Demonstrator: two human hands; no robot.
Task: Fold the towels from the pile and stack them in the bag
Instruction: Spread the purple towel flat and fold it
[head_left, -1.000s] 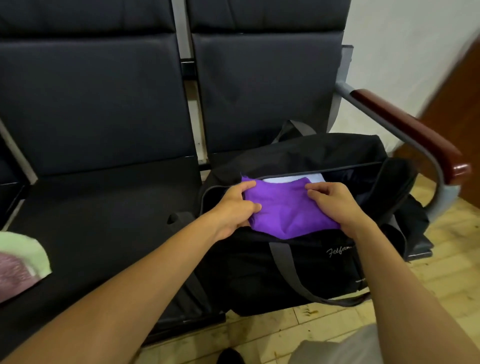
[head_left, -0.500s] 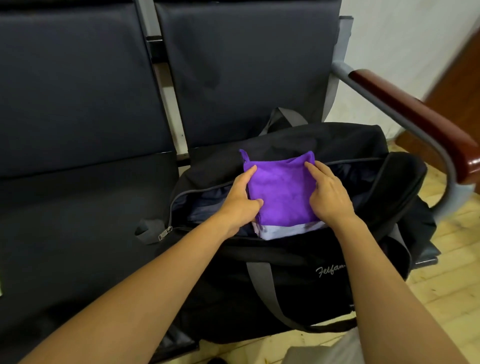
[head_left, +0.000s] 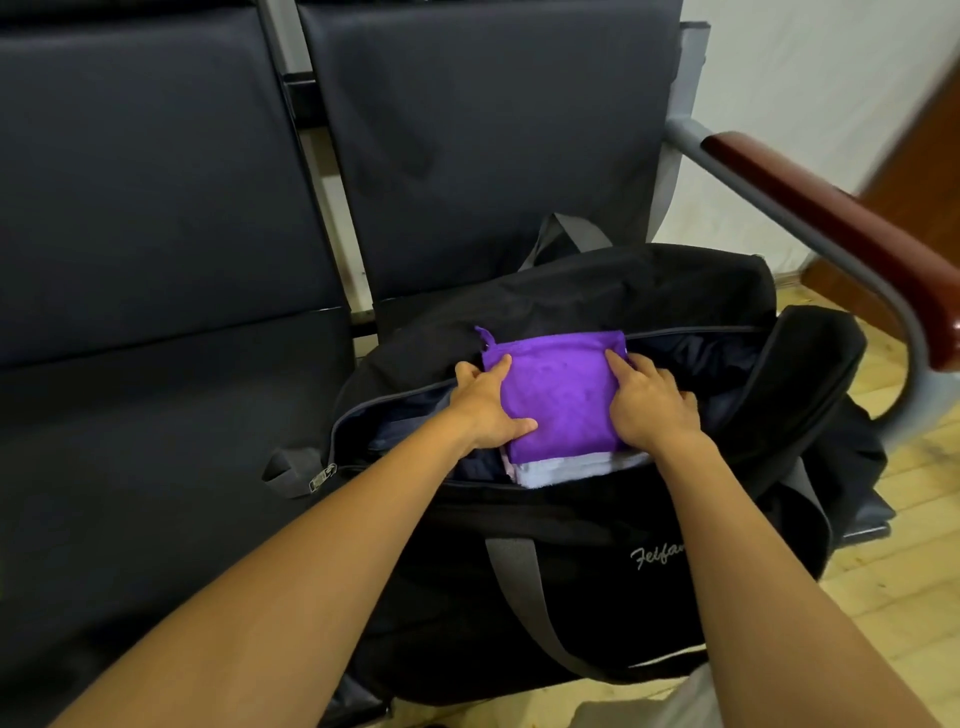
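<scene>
Both hands rest on the folded purple towel (head_left: 556, 395) inside the open black bag (head_left: 597, 561): the left hand (head_left: 485, 408) grips the towel's left edge with thumb on top, and the right hand (head_left: 649, 405) presses its right side with loosely bent fingers. Beneath the towel, a pale folded towel (head_left: 566, 470) peeks out toward the person. The bag sits on a dark seat (head_left: 156, 441), with a wooden armrest (head_left: 841, 228) to the bag's right.
</scene>
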